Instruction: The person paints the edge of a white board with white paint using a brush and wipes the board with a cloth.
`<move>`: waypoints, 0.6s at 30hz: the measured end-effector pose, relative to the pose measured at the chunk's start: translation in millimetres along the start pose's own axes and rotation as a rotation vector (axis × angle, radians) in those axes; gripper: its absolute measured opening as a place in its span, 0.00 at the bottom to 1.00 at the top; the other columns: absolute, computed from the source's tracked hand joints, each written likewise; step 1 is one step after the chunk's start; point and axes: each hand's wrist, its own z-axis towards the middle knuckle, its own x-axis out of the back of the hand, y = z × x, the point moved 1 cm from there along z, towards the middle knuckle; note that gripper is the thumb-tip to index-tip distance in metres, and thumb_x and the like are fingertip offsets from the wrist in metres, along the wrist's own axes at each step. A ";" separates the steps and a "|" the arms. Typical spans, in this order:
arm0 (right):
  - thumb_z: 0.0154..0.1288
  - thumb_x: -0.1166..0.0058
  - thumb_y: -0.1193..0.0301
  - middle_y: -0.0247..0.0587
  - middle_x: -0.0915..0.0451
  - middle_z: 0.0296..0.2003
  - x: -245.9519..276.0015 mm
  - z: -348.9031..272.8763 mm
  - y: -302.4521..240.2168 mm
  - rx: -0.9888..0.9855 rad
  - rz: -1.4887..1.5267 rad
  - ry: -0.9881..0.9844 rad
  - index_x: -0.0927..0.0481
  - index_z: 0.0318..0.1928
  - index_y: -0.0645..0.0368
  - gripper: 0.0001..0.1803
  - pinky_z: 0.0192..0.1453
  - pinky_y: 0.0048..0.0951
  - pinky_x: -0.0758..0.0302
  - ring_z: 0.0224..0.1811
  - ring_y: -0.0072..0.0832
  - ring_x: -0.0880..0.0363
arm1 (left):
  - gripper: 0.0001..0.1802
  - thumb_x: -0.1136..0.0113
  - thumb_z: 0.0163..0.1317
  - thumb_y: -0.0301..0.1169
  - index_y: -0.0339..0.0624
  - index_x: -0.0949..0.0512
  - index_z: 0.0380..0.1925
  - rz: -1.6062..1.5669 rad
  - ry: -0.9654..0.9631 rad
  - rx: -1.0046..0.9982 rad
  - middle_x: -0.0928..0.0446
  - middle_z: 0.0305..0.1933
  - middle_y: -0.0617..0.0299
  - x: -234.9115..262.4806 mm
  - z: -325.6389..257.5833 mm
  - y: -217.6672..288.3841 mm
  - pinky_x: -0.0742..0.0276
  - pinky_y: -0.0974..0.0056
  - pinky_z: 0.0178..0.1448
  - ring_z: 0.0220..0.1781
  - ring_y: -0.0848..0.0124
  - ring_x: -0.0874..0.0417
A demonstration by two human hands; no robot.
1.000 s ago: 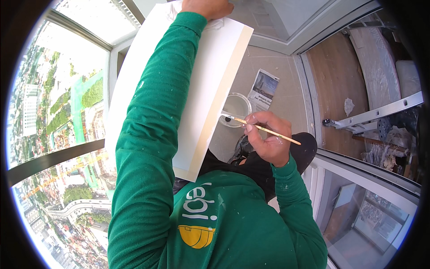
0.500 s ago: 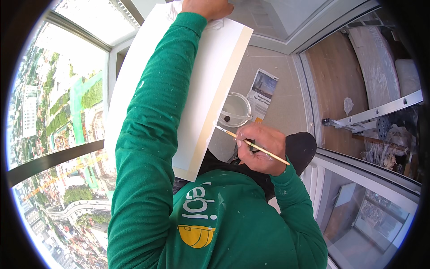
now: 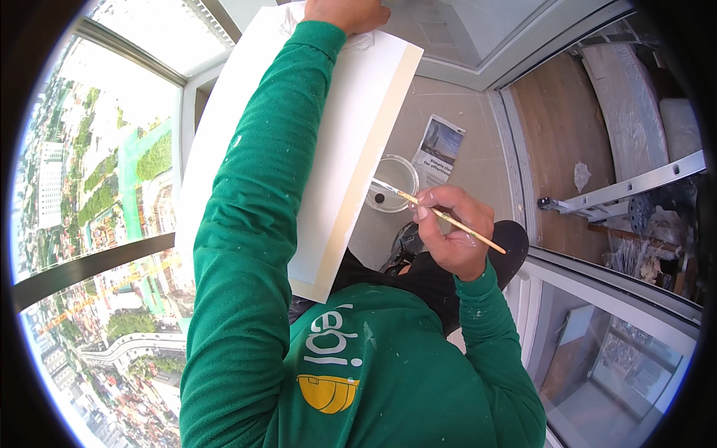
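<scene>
The frame's upper edge crops the person's left hand (image 3: 349,13), mid-frame the white board (image 3: 347,138) hides part of the round tub (image 3: 417,179), and whether the paintbrush (image 3: 470,232) touches the board is unclear.

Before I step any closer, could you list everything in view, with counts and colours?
Paintbrush: one, yellowish, centre
Panel: one, white with tan edge strip, upper centre
Tub: one, whitish, right of panel
Leaflet: one, blue-grey and white, beside tub
Ladder: one, silvery, right
Window panes: several, clear, left
Jumbled items, far right: too cluttered to count
Shirt: one, green, lower centre
Left hand: one, green-cuffed, top
Right hand: one, green-cuffed, grip on paintbrush
</scene>
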 end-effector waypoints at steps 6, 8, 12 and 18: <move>0.56 0.37 0.84 0.43 0.14 0.31 -4.8 -0.2 -4.8 0.130 -0.120 -0.086 0.19 0.38 0.62 0.10 0.33 0.28 0.17 0.28 0.32 0.13 | 0.17 0.37 0.59 0.38 0.32 0.12 0.32 -0.012 0.019 -0.008 0.13 0.38 0.38 -1.1 -0.3 -0.4 0.15 0.45 0.53 0.44 0.43 0.10; 0.55 0.37 0.84 0.43 0.15 0.30 -8.3 -1.8 -6.9 0.151 -0.108 -0.102 0.20 0.38 0.62 0.10 0.32 0.29 0.18 0.27 0.34 0.14 | 0.17 0.38 0.59 0.38 0.32 0.12 0.32 -0.020 0.013 0.000 0.13 0.38 0.38 -1.1 -0.1 -0.4 0.15 0.45 0.53 0.44 0.43 0.10; 0.56 0.39 0.84 0.45 0.15 0.30 -8.4 -4.7 -14.8 0.119 -0.107 -0.158 0.20 0.38 0.63 0.09 0.36 0.30 0.16 0.30 0.34 0.12 | 0.17 0.37 0.59 0.38 0.32 0.11 0.33 -0.015 0.000 -0.001 0.13 0.38 0.38 -0.9 0.6 0.2 0.15 0.45 0.53 0.45 0.43 0.10; 0.54 0.38 0.84 0.43 0.15 0.30 -9.1 -6.4 -19.3 0.132 -0.105 -0.224 0.20 0.37 0.63 0.10 0.36 0.29 0.16 0.29 0.33 0.12 | 0.17 0.38 0.59 0.38 0.32 0.12 0.33 -0.002 -0.007 -0.002 0.13 0.38 0.38 -0.4 0.5 2.1 0.15 0.45 0.53 0.45 0.44 0.10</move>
